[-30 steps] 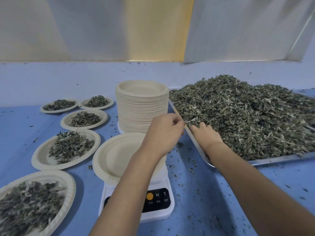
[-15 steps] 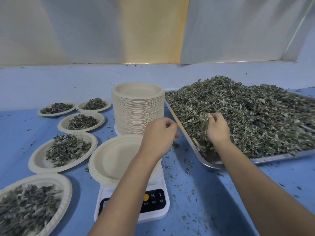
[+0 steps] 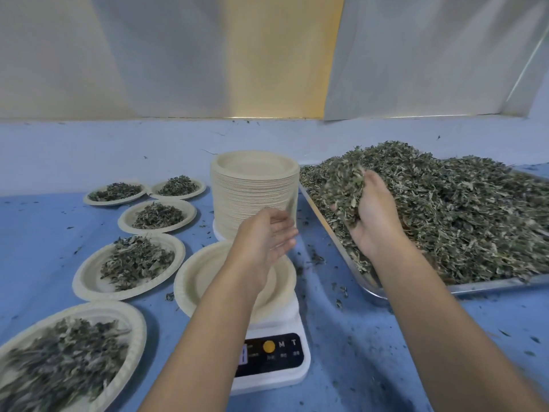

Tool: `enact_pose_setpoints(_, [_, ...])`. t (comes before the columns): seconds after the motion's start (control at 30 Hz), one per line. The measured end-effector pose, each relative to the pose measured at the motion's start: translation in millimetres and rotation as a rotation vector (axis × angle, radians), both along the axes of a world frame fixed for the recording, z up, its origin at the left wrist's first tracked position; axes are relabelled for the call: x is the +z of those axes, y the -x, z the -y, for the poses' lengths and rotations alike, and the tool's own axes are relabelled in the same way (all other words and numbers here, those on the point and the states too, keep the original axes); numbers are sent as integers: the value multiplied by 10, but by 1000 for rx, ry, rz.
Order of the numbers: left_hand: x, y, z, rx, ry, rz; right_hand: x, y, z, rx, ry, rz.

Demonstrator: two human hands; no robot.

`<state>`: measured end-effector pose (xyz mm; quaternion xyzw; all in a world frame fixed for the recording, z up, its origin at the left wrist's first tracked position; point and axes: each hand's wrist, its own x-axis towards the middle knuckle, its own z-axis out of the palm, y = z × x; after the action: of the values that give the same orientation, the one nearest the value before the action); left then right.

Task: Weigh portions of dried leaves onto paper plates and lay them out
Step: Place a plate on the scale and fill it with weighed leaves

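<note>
Right hand (image 3: 372,224) has lifted dried leaves (image 3: 344,185) (left hand (image 3: 264,237) uncurled).

head cam | worn, faces forward-down | close over table (image 3: 350,376)

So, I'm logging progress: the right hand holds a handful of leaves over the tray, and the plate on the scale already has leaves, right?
No: the head view shows the paper plate on the scale empty. The right hand does hold dried leaves over the tray.
</note>
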<state>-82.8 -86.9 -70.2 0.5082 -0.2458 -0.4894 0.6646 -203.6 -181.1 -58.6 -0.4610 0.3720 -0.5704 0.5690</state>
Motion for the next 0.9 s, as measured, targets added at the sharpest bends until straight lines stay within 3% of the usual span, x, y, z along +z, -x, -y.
enact_pose_setpoints(0.1, [18,-151,-102,2,14,-116,133,-272,-257,85,86,-8])
enact_pose_setpoints(0.33, [119,-525,-346,64,89,-317,83,-804,-687,194,420,-256])
enact_pose_setpoints(0.6, [92,-615,-367,12,104,-357,-196,-941,-818,245,797,-694])
enact_pose_setpoints(0.77, [27,-550,-288,71,24,-348,-308,-946,-873,235,885,-891])
enact_pose_setpoints(0.9, [-40,-542,-247,176,8,-364,-314,-958,-921,214,890,-891])
